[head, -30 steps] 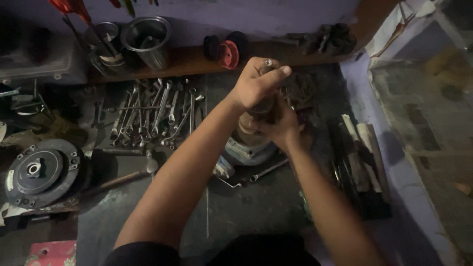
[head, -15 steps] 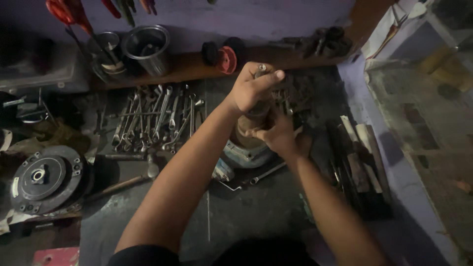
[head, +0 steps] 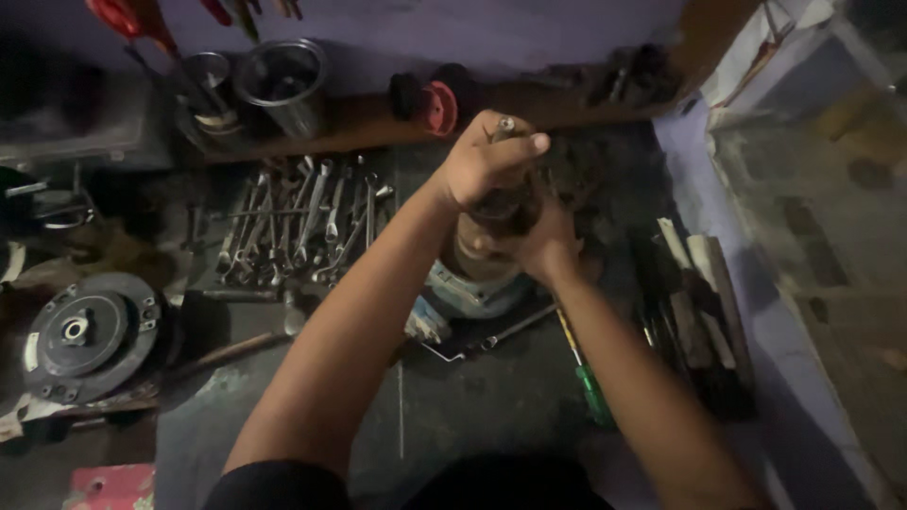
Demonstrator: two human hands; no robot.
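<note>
The left hand [head: 487, 161] is fisted around the top of a dark tool handle [head: 505, 203] with a metal end poking out above the knuckles. The right hand [head: 539, 241] is wrapped around the lower part of the same stack, fingers curled tight just under the left. Both sit over a round metal part [head: 472, 279] with a pale blue base, a little above the middle of the dark tabletop [head: 472, 416].

To do this well, I would keep the tool straight up over the part, let the lower hand steady it, and put the force through the upper fist without letting the base skid.

At 9 o'clock from the hands lies a row of spanners [head: 302, 222]. At 8 o'clock sits a black disc [head: 90, 335]. A green-handled screwdriver [head: 588, 373] lies at 5 o'clock. Two steel cups [head: 283, 80] stand at 11 o'clock, a red-and-black round piece [head: 436, 104] at 12.

A small red-pink packet [head: 113, 486] lies at the lower left edge; its print is too dim to make out.
</note>
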